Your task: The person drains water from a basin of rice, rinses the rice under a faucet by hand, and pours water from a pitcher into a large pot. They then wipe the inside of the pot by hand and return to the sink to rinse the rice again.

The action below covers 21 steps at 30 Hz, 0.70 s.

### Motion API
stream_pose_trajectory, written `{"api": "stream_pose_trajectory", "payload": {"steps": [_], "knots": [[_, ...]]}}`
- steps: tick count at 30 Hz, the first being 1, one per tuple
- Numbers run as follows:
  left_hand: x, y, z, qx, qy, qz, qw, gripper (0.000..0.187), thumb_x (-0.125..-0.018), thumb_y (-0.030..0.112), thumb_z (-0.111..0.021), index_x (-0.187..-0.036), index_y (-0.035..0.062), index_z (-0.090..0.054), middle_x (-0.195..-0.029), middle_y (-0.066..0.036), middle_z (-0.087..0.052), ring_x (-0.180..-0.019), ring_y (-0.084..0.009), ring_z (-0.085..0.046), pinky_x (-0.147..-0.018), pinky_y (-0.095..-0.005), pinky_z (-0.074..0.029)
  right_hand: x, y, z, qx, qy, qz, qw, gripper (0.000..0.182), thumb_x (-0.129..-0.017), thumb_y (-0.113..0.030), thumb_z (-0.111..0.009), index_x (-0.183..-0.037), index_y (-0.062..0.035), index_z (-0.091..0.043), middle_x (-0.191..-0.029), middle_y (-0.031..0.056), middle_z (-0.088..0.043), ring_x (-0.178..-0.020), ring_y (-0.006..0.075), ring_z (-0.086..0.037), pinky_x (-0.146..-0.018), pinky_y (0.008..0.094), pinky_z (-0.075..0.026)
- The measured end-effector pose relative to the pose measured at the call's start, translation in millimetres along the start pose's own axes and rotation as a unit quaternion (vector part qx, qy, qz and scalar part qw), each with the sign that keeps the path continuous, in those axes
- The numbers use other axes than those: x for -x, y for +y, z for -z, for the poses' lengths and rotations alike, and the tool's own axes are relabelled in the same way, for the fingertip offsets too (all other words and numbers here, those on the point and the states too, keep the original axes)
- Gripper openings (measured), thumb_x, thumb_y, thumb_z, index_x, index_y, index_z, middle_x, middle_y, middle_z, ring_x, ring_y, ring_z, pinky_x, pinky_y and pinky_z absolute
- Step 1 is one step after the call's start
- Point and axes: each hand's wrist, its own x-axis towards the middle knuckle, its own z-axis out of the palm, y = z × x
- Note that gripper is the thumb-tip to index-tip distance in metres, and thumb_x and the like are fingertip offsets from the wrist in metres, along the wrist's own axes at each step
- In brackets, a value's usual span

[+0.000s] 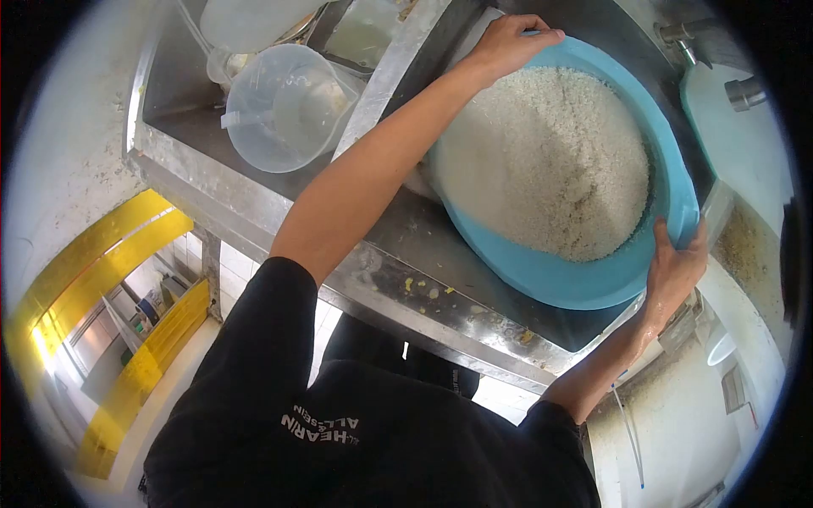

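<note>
A light-blue plastic basin (pixel 559 288) sits in a metal sink, and it looks tilted. White rice grains (pixel 584 161) heap in its middle and right side, with cloudy whitish water (pixel 483 169) pooled on the left. My left hand (pixel 512 49) reaches across to the far rim, its fingers closed over the edge. At the near right rim is my right hand (pixel 676 267), thumb inside the basin and fingers around the outside. The basin's underside is hidden.
In the left sink stands a clear plastic measuring jug (pixel 288 110), close to a container of pale liquid (pixel 364 34). Yellow scraps (pixel 434 293) lie on the metal sink edge (pixel 339 262). A metal tap (pixel 677 34) is at the upper right. Yellow strips (pixel 127 229) are at the left.
</note>
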Motion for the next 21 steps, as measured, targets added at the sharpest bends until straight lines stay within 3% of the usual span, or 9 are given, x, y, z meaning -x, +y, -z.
{"api": "stream_pose_trajectory", "payload": {"steps": [3,6,8,11,21], "knots": [[1,1,1,0.009,0.017,-0.022,1.000,0.039,-0.082,0.044,-0.068,-0.089,0.0057,-0.070,-0.089,-0.012,-0.068,-0.089,-0.0223,-0.064,-0.082,-0.0352,-0.048,1,-4,3,-0.013,-0.020,-0.010,1.000,0.039,-0.075,-0.017,-0.074,-0.109,-0.0012,-0.063,-0.094,0.0177,-0.068,-0.087,0.0280,-0.065,-0.082,0.0379,-0.048],[0,1,2,0.005,-0.014,0.026,1.000,0.039,-0.082,0.043,-0.068,-0.089,0.0051,-0.070,-0.088,-0.011,-0.068,-0.088,-0.0213,-0.064,-0.082,-0.0342,-0.048,1,-4,3,-0.011,-0.010,0.001,1.000,0.038,-0.075,-0.017,-0.074,-0.109,-0.0014,-0.063,-0.092,0.0170,-0.068,-0.085,0.0276,-0.065,-0.081,0.0380,-0.048],[-1,-5,-2,0.000,0.036,-0.049,0.998,0.040,-0.082,0.044,-0.068,-0.089,0.0047,-0.070,-0.086,-0.011,-0.068,-0.086,-0.0203,-0.063,-0.081,-0.0338,-0.048,1,-2,2,-0.005,-0.007,0.003,1.000,0.038,-0.076,-0.017,-0.074,-0.108,-0.0015,-0.063,-0.091,0.0166,-0.067,-0.084,0.0273,-0.065,-0.081,0.0380,-0.049],[1,1,3,0.024,-0.002,-0.022,0.999,0.041,-0.082,0.045,-0.068,-0.089,0.0047,-0.069,-0.085,-0.010,-0.068,-0.084,-0.0202,-0.063,-0.081,-0.0346,-0.048,1,-5,3,-0.001,-0.010,0.004,1.000,0.039,-0.076,-0.017,-0.074,-0.109,-0.0012,-0.063,-0.091,0.0169,-0.068,-0.084,0.0272,-0.065,-0.081,0.0383,-0.049],[-1,-1,3,0.019,-0.006,-0.021,1.000,0.041,-0.082,0.045,-0.068,-0.090,0.0043,-0.070,-0.084,-0.010,-0.067,-0.083,-0.0191,-0.062,-0.075,-0.0332,-0.048,2,-3,2,0.009,-0.008,-0.003,1.000,0.045,-0.076,-0.018,-0.074,-0.115,0.0011,-0.062,-0.097,0.0185,-0.068,-0.089,0.0283,-0.066,-0.084,0.0376,-0.049]]}}
